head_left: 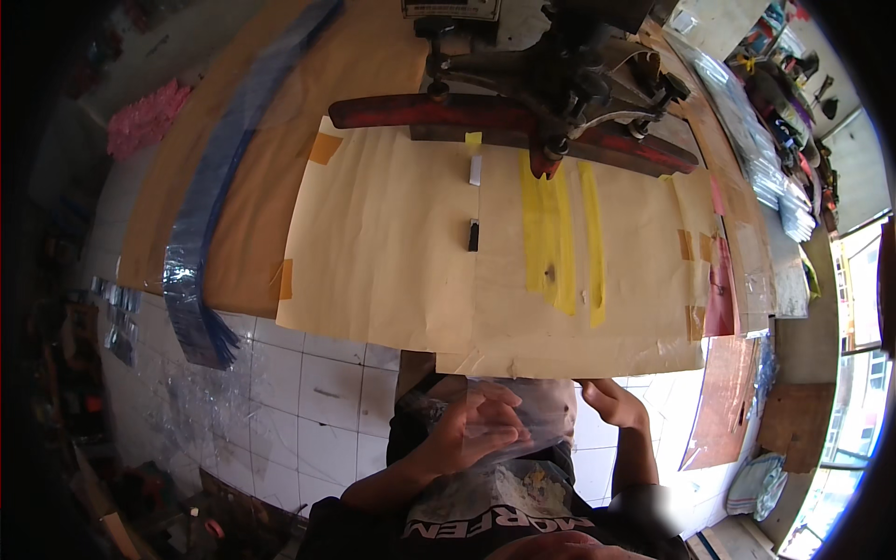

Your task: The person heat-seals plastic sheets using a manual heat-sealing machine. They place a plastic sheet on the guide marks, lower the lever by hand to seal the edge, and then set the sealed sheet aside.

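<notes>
**A:** What have you got there, and where is it?

**B:** You're holding a clear plastic bag (509,415) in front of your chest, below the near edge of the counter (392,271). Your left hand (471,425) is curled around its left side, fingers bent over the film. Your right hand (611,403) pinches the right edge, I think, though the film there is too faint to be sure.

**A:** How will it handle?

**B:** Judging by the look, it's very light, limp and slippery, and it will crumple or slide rather than break. Take it at the edges or corners with a fingertip pinch, since the flat middle gives you nothing to grip.
</notes>
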{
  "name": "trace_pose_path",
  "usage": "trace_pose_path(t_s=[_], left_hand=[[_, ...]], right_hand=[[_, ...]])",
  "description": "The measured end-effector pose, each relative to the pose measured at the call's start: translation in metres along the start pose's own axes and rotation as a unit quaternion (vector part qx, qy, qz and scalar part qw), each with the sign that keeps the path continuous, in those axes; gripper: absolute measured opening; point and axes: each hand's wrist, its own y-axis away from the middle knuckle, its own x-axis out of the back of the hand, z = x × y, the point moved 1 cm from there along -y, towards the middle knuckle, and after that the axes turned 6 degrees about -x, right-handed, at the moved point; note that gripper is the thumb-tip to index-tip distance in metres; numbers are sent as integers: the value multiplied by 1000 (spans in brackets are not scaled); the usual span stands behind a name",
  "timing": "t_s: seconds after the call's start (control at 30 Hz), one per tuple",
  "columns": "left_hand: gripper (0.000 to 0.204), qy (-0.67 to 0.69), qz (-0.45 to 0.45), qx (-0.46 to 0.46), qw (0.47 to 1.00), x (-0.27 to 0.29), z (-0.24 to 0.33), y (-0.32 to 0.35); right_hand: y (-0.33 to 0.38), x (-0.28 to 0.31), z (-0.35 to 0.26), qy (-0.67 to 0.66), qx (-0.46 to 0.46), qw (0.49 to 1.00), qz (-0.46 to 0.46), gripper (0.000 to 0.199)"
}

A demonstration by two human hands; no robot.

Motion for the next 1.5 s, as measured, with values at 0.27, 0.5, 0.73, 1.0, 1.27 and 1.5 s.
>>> trace_pose_path(t_s=[0.27,0.5,0.73,1.0,1.27,1.5], left_hand=[[38,-88,-7,-18,996,-1,-16,0],[43,-179,-59,-15,982,-15,-18,17],[36,-287,-356,54,888,-19,-27,35],[39,-287,-427,38,857,-19,-31,34],[44,-351,-392,83,846,5,-30,39],[50,-235,-200,0,951,31,-55,20]], right_hand=[[18,0,-65,129,97,987,-11,79],[24,-10,-88,147,88,985,-5,72],[28,-20,-104,-117,28,993,-10,40],[-23,18,-158,-190,94,966,149,26],[-41,25,-184,-158,222,947,170,24],[-16,5,-188,-59,279,943,170,23]])
